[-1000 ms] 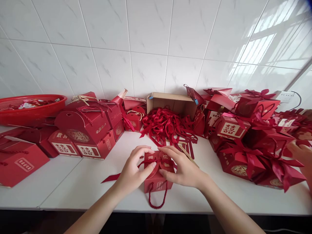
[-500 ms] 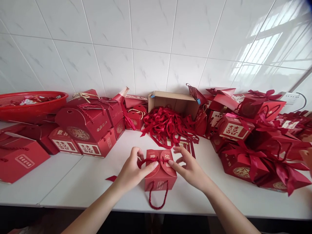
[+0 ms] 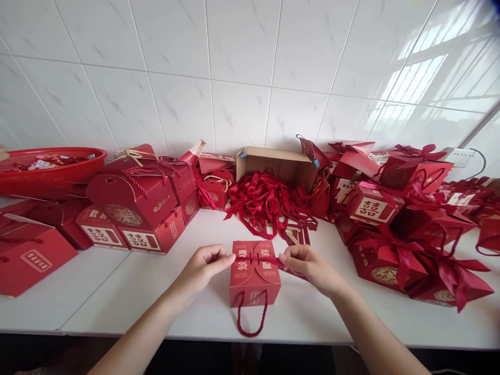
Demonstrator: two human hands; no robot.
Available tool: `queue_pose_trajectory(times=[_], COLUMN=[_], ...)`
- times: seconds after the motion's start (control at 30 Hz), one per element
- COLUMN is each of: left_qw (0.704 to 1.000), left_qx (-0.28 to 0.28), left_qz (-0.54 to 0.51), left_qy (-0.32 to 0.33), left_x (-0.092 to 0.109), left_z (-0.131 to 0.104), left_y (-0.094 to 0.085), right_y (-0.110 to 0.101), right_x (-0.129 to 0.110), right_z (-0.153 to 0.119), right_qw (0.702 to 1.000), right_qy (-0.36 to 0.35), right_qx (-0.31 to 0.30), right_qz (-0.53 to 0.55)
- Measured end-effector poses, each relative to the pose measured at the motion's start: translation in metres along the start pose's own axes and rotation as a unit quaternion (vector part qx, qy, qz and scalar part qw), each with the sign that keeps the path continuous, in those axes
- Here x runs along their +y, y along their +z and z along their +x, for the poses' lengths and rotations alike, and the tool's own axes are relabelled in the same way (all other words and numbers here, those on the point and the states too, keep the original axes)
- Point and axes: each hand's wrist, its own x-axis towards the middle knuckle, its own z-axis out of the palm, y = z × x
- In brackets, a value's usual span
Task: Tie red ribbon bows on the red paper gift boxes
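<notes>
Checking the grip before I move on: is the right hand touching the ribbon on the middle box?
Touching. The head view shows the right hand pinching the ribbon at the right edge of the box.

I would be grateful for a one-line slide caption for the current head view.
Two hands pull a ribbon across a red box on a white table.
</notes>
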Motion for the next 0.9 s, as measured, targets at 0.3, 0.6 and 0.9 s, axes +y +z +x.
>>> queue_pose_trajectory(times=[0.3, 0.6, 0.9], left_qw=[0.994, 0.946, 0.926], left_qx=[0.026, 0.088, 0.134], left_qz=[0.105, 0.195, 0.215], left_qy=[0.03, 0.243, 0.281], left_x=[0.011, 0.044, 0.038], left_z=[0.0, 0.007, 0.007], left_y=[0.002, 0.033, 0.027], right_y=[0.014, 0.035, 0.045], right_x=[-0.02, -0.028, -0.024], right_z=[-0.001, 0.006, 0.01], right_qw=[0.987, 0.987, 0.954], right_qy=[-0.091, -0.158, -0.2], right_qx=[-0.032, 0.002, 0.101], right_qz=[0.128, -0.026, -0.198])
